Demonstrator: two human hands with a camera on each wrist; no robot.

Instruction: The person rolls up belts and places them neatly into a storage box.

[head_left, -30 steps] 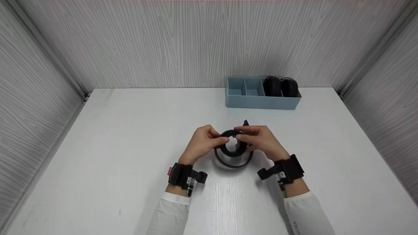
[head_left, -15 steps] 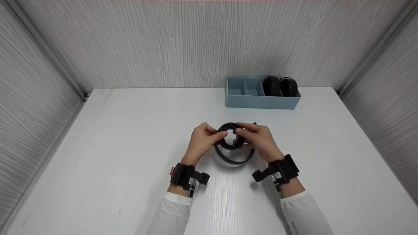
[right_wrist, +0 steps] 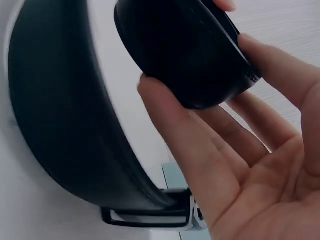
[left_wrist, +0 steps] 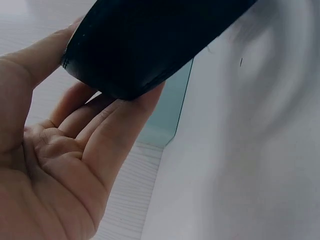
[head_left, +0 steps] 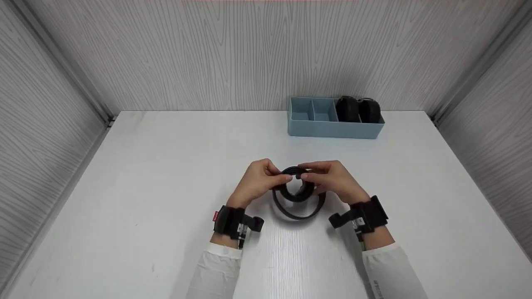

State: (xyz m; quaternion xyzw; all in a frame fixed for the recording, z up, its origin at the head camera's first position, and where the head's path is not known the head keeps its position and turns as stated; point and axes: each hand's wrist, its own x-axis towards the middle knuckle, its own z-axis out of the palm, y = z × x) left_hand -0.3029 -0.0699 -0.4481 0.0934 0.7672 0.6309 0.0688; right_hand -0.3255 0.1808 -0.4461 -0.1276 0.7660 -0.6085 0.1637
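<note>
A black belt (head_left: 297, 198) is partly rolled into a coil above the white table (head_left: 145, 187), with a loose loop hanging toward me. My left hand (head_left: 262, 179) pinches the coil's left side between thumb and fingers. My right hand (head_left: 330, 178) grips its right side. In the left wrist view the dark belt (left_wrist: 145, 45) lies across my fingertips (left_wrist: 127, 117). The right wrist view shows the rolled coil (right_wrist: 185, 55) held between thumb and fingers, the loose loop (right_wrist: 60, 115) beside it, and the metal buckle (right_wrist: 150, 216) at the bottom.
A light blue divided tray (head_left: 334, 128) stands at the back right of the table. Two rolled black belts (head_left: 357, 110) fill its right compartments; its left compartments hold nothing. Grey panelled walls close in the table on three sides.
Both hands and the belt coil dipped back toward me after shifting slightly forward. The belt's free tip that stuck up behind the right hand no longer shows.
</note>
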